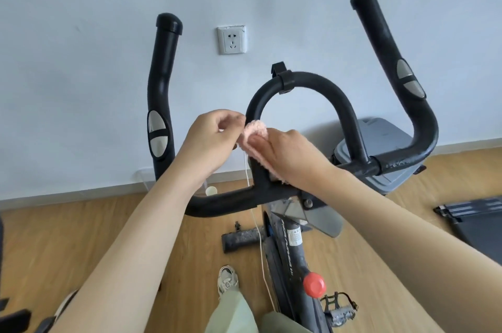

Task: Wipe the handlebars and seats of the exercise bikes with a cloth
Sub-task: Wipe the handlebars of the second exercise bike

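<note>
Contact is on the left leg of the loop (307, 84), the arched middle bar of the handlebars (225, 202). There a pink, fluffy cloth (255, 130) is bunched against the bar and runs down that leg toward its foot. The left hand (214, 133) is at the loop's left side, fingers curled, fingertips pinching the cloth's upper edge. The right hand (288, 152) lies over the lower part of the leg, fingers bent around the cloth and holding it to the bar. A thin white cord (262, 259) hangs from under the hands, below the loop; its upper end is hidden.

Left of the loop rises the left horn (163, 82), right of it the right horn (388, 53), each with grey pads. Above and left of the loop is a socket (232, 39) on the wall (81, 61). Behind the loop's right leg stands a grey machine (385, 137). Below the loop, on the frame (294, 251), is a red knob (314, 284), with a pedal (338, 305) just beside it. Below-left of the loop a shoe (227, 278) rests on the wood floor (163, 237).
</note>
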